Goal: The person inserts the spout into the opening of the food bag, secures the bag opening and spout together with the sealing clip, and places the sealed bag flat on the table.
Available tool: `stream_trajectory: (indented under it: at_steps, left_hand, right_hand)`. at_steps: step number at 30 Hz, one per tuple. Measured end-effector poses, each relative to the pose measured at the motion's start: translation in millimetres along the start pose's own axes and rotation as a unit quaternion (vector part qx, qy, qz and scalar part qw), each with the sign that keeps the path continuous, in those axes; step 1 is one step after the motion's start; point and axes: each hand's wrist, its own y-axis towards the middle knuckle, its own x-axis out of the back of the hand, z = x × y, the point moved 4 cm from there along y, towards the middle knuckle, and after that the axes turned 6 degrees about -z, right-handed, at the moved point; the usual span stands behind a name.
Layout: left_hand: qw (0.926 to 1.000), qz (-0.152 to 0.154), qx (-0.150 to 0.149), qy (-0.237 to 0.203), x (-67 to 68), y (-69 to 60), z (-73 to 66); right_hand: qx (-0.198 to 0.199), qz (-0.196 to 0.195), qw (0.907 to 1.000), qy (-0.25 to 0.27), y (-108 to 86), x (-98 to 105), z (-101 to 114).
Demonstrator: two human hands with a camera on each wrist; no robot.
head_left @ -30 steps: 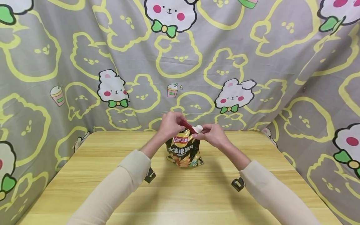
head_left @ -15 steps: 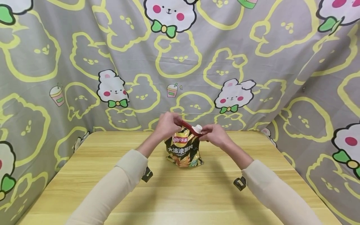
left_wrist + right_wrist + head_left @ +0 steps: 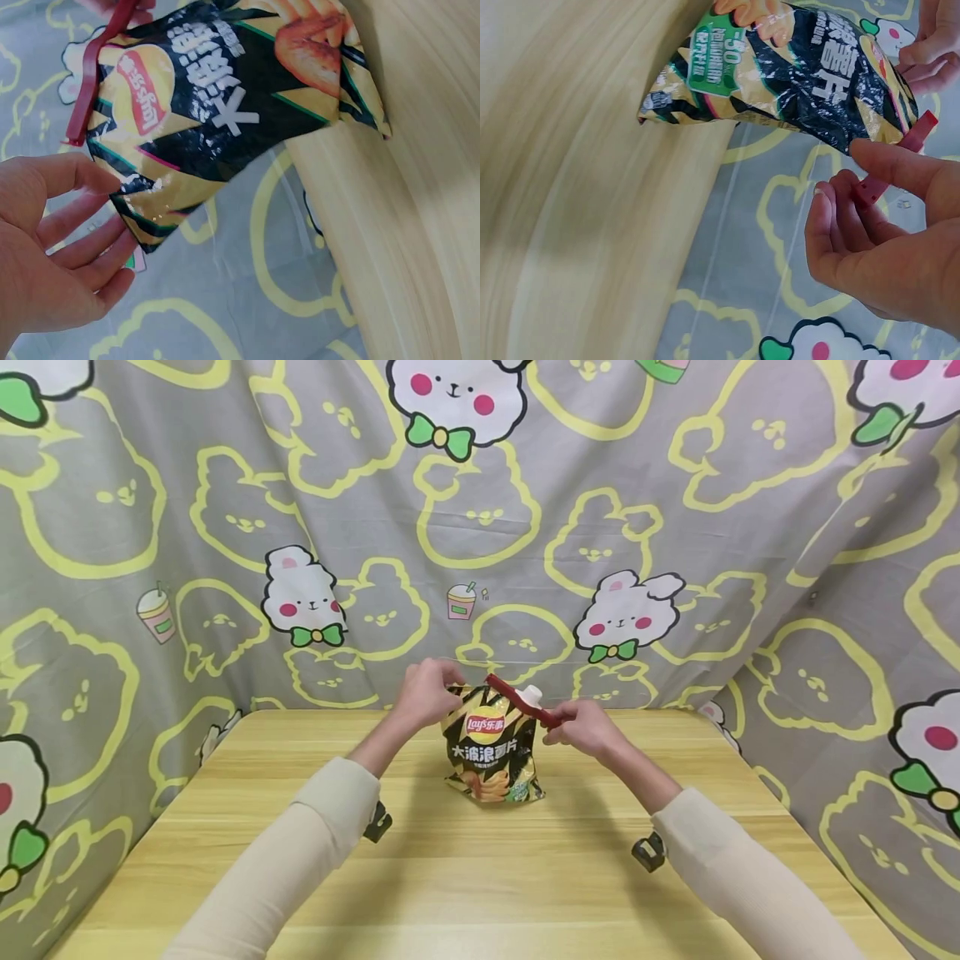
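A black and gold Lay's chip bag (image 3: 491, 747) stands upright on the table. At its top a red bag clip (image 3: 510, 693) with a white cap (image 3: 530, 695) slants down to the right. My right hand (image 3: 588, 728) holds the clip's lower right end, with the thumb on one side and the fingers on the other, as the right wrist view shows with the clip (image 3: 913, 141). My left hand (image 3: 426, 695) pinches the bag's top left corner; in the left wrist view its thumb and fingers meet that corner of the bag (image 3: 202, 90), apart from the clip (image 3: 88, 86).
The wooden table (image 3: 480, 885) extends around the bag and toward me. Behind it and at both sides hangs a grey curtain (image 3: 375, 518) with cartoon prints. Black wrist mounts (image 3: 648, 852) hang beneath both forearms.
My left hand has come off the clip's upper end and shifted left to the bag's corner. My right hand has moved slightly right along with the clip's end. More of the bag's top shows.
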Motion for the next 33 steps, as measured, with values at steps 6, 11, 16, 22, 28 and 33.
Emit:
stream_trajectory:
  at_steps: [6,11,16,22,28,33]
  left_hand:
    - [0.9997,-0.005,0.022,0.000,0.5,1.3,10.9]
    - [0.9987,-0.003,0.047,-0.021,-0.3,-0.9,20.1]
    - [0.9932,0.036,0.088,-0.066,-11.2,-5.8,36.6]
    - [0.9646,0.141,0.155,-0.160,-39.7,-20.2,59.2]
    - [0.9507,0.159,0.158,-0.215,-62.4,-31.3,68.4]
    - [0.9515,0.147,0.153,-0.223,-74.3,-36.1,70.6]
  right_hand:
    - [-0.034,0.028,0.9963,0.074,3.1,-3.3,-12.5]
    - [-0.071,0.064,0.9812,0.168,4.2,-7.6,-20.5]
    - [-0.078,0.094,0.9654,0.231,3.9,-12.3,-26.9]
    - [-0.104,0.109,0.9571,0.247,1.8,-22.6,-39.1]
    - [-0.092,0.097,0.9722,0.192,-2.4,-34.1,-47.2]
    - [-0.084,0.057,0.9811,0.165,-5.5,-40.7,-46.9]
